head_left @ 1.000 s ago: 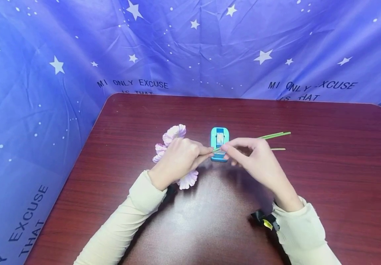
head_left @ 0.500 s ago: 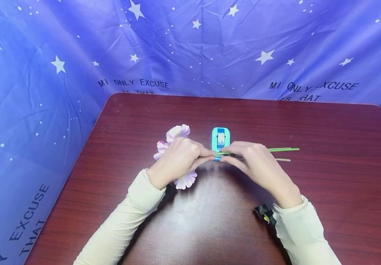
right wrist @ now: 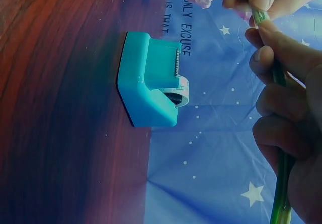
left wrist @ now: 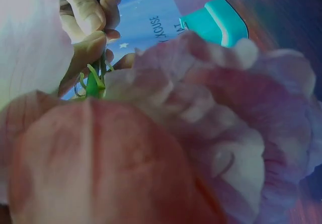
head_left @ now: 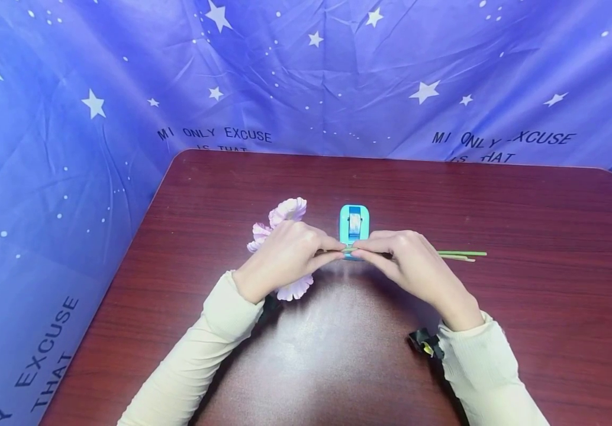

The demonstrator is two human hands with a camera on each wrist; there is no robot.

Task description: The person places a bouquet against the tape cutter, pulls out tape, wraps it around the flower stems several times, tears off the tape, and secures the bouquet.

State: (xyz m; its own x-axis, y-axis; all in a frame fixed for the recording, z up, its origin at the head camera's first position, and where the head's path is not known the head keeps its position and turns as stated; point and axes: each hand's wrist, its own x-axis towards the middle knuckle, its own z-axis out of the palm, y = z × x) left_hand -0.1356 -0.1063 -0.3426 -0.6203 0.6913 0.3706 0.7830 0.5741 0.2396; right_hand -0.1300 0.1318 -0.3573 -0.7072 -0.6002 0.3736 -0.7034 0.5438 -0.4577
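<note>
Several pale purple artificial flowers (head_left: 291, 209) spread around my left hand (head_left: 287, 254), whose thumb and fingers pinch their green stems (head_left: 463, 254). Right beside those fingertips, my right hand (head_left: 423, 269) pinches the same stems, which run under its palm and stick out to the right. The right wrist view shows the remaining fingers curled around the stems (right wrist: 280, 194). Behind the fingertips stands a turquoise tape dispenser (head_left: 345, 222), its front end partly hidden by them. Petals (left wrist: 211, 93) and a blurred pinkish shape fill much of the left wrist view.
A dark red wooden table (head_left: 551, 266) lies under both hands. Blue cloth (head_left: 327, 71) with white stars and printed words hangs behind it and along the left. A roll of tape (right wrist: 183, 90) sits in the dispenser, below its toothed cutter (right wrist: 177, 62).
My right hand has come down slightly and its fingertips now pinch the stems close against my left fingertips. The free stem ends have swung down and drawn closer together. The dispenser stays put.
</note>
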